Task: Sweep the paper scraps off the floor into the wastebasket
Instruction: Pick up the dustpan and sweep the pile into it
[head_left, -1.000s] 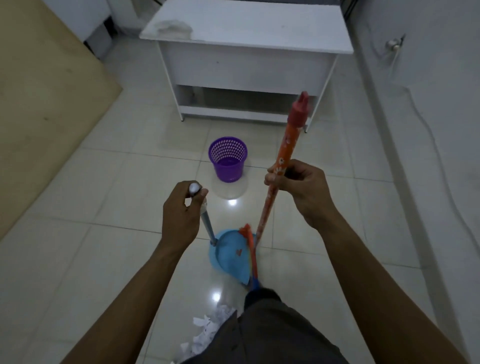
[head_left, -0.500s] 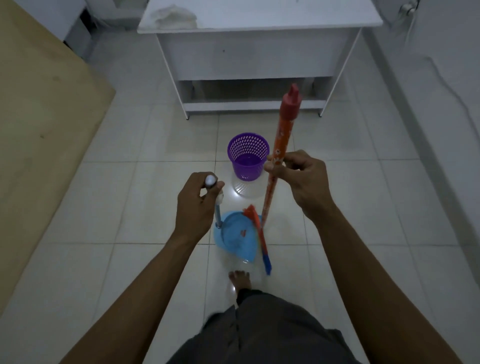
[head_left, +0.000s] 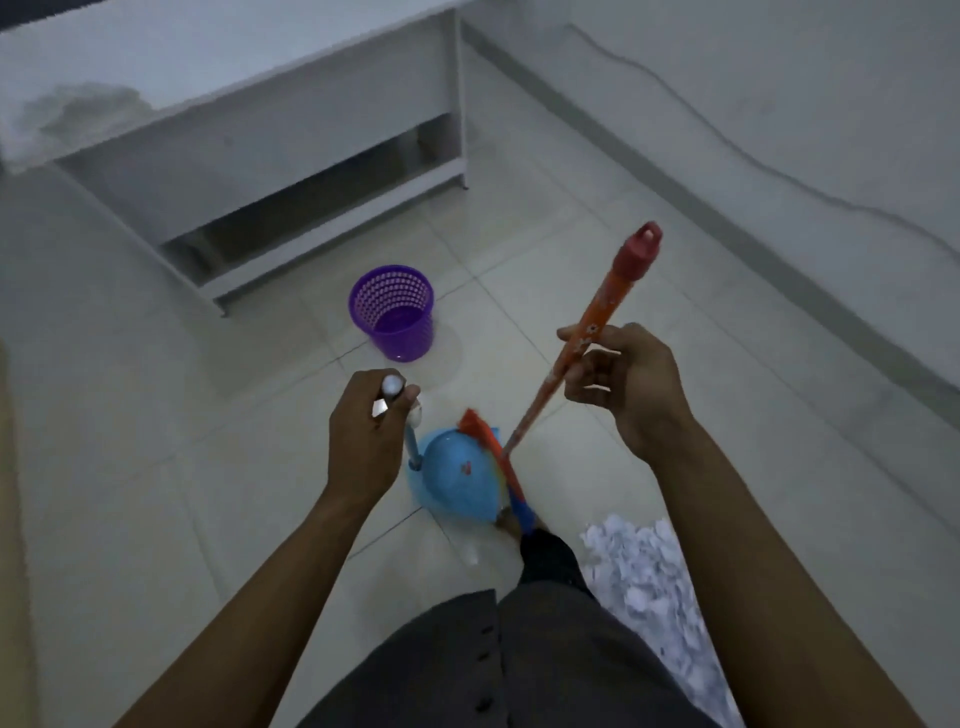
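Left hand (head_left: 363, 441) is gripping the dustpan (head_left: 457, 478) handle, right hand (head_left: 628, 384) pinching the stiff broom (head_left: 603, 306) high up; feather-light paper scraps (head_left: 639, 571) below those fingers will probably scatter.

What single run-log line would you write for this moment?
left hand holds dustpan handle | right hand holds broom handle | paper scraps piled on floor | wastebasket upright near desk

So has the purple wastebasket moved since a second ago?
No. The wastebasket still stands before the desk on the same tile seam; only the view turned.
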